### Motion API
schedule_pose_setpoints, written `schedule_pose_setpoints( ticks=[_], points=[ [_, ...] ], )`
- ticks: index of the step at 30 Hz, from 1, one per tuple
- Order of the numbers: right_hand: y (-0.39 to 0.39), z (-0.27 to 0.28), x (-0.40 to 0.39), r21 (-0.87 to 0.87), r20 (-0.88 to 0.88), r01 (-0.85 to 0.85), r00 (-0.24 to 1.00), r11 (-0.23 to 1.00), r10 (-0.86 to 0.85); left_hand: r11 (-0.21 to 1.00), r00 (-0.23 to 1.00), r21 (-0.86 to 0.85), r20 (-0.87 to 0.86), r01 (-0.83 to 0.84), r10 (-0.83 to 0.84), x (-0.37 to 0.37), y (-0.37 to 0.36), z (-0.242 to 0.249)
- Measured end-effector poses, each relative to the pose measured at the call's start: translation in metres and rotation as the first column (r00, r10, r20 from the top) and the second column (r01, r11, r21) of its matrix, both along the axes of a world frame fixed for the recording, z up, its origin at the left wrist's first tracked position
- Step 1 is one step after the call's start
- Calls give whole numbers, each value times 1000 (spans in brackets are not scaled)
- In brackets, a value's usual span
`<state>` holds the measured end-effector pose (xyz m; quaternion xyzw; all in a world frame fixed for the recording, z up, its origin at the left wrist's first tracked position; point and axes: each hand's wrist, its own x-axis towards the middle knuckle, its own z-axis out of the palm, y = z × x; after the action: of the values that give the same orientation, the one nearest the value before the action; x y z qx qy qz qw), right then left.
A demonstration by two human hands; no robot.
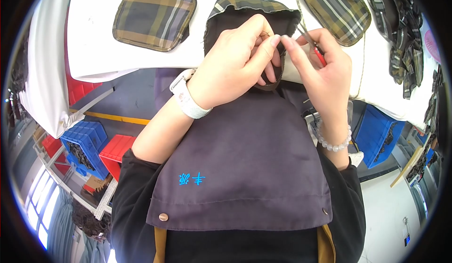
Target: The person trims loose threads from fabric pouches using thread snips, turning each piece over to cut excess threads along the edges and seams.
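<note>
A plaid pouch (254,1) with a dark lining lies open at the table's front edge, below and behind my hands. My left hand (245,55) is over its opening, thumb and forefinger pinched together; what they pinch is too small to make out. Close beside it, my right hand (318,58) holds small scissors (318,54) with red on the handle, their blades pointing up and left. The tips of my two thumbs nearly meet. The dark zipper edge of the pouch (270,87) hangs below my left fingers.
Flat plaid pouches lie on the white table (94,27) at left (155,15) and right (334,11). More plaid pieces (405,41) are heaped at far right. Blue bins (96,133) (372,131) and a red bin (115,152) stand below. A cord (362,69) hangs over the table edge.
</note>
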<state>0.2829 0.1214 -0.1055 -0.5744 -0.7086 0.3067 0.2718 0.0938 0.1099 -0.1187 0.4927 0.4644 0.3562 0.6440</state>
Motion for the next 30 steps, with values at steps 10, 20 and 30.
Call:
schedule_pose_setpoints(
  ticks=[10,20,30],
  points=[
    [3,-9,20,-215,-180,19,982,976,-59,998,990,13,-129,55,-53,0,0,1],
    [1,-8,21,-73,18,-2,1000,997,3,906,914,412,-398,103,77,16,-5,-7],
    [-25,-15,50,36,-66,-82,994,996,85,907,906,399,-420,134,51,15,-2,-7]
  ],
)
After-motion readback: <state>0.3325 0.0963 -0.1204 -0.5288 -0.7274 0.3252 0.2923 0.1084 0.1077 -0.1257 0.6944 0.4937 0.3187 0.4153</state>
